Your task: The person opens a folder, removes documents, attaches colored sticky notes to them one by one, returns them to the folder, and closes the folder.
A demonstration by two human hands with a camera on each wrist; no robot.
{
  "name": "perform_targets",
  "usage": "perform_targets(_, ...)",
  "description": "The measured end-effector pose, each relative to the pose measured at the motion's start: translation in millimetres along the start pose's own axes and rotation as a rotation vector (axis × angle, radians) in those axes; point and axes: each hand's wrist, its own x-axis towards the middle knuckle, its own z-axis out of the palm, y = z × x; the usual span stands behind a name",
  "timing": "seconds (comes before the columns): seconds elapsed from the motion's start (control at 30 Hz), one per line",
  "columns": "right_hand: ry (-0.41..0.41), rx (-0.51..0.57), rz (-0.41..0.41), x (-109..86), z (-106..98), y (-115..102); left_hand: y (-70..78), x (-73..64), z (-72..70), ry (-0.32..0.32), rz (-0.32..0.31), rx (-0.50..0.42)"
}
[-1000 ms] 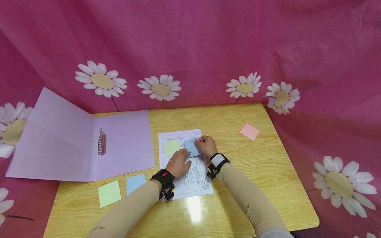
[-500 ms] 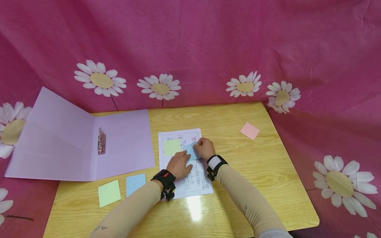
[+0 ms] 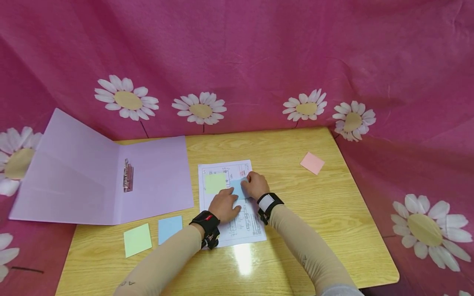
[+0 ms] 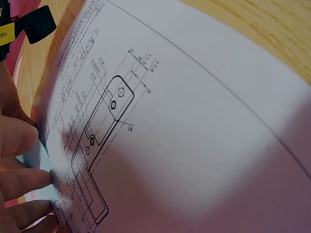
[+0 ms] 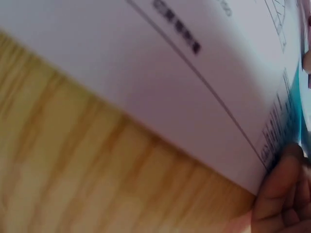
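Observation:
A blue sticky note (image 3: 238, 189) sits over the upper part of a white sheet (image 3: 237, 237) printed with technical drawings. My right hand (image 3: 258, 187) pinches the note by its right side. On the note's left edge rest the fingertips of my left hand (image 3: 223, 205), its fingers extended and its palm over the sheet. Left of the blue note, a light green sticky note (image 3: 215, 183) lies on the same sheet. Close up in the left wrist view, the left fingers (image 4: 24, 182) touch the blue note. In the right wrist view, the right hand (image 5: 284, 194) is at the sheet's edge, partly cut off.
An open lilac ring binder (image 3: 155, 181) covers the left of the wooden table (image 3: 296, 230), its metal clip (image 3: 128, 176) bare. In front of it lie a second green note (image 3: 137, 240) and a blue square note (image 3: 170, 229). A pink note (image 3: 312, 163) lies at the right.
The blue note has shifted slightly toward the person, uncovering red print above it. My right hand has moved down a little with it; the left hand has stayed nearly in place.

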Motion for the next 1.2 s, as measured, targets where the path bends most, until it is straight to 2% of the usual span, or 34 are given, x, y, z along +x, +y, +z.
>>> perform_targets(0.23,-0.071,-0.109,0.014,-4.4,-13.0,-1.0,-13.9,7.5,4.3,-0.025,0.015,-0.064)
perform_targets(0.33,-0.057,-0.176,-0.033,-7.2,-14.8,0.2,-16.7,10.0,-0.6,-0.017,0.022,-0.089)
perform_targets(0.4,-0.023,-0.250,-0.131,-10.3,-13.7,1.1,-15.4,11.0,-6.3,-0.012,0.028,-0.066)
perform_targets(0.5,0.014,-0.390,-0.374,-15.9,-9.2,1.6,-13.4,12.1,-11.4,-0.025,0.070,0.077)
perform_targets(0.6,-0.034,-0.487,-0.594,-23.3,-3.3,0.6,-12.2,13.1,-11.1,-0.073,0.105,0.231)
perform_targets(0.67,-0.092,-0.531,-0.662,-27.6,1.0,0.7,-11.8,13.5,-9.2,-0.102,0.107,0.267)
perform_targets(0.73,-0.137,-0.556,-0.666,-31.7,4.2,0.9,-11.8,14.2,-6.7,-0.129,0.097,0.276)
perform_targets(0.8,-0.148,-0.575,-0.650,-33.9,6.5,1.4,-11.8,15.2,-4.5,-0.141,0.090,0.265)
perform_targets(1.03,-0.162,-0.596,-0.634,-33.2,6.1,3.1,-11.8,19.4,0.6,-0.133,0.092,0.259)
perform_targets(1.2,-0.180,-0.555,-0.558,-35.1,-4.5,-0.3,-8.8,22.1,0.2,-0.148,0.097,0.302)
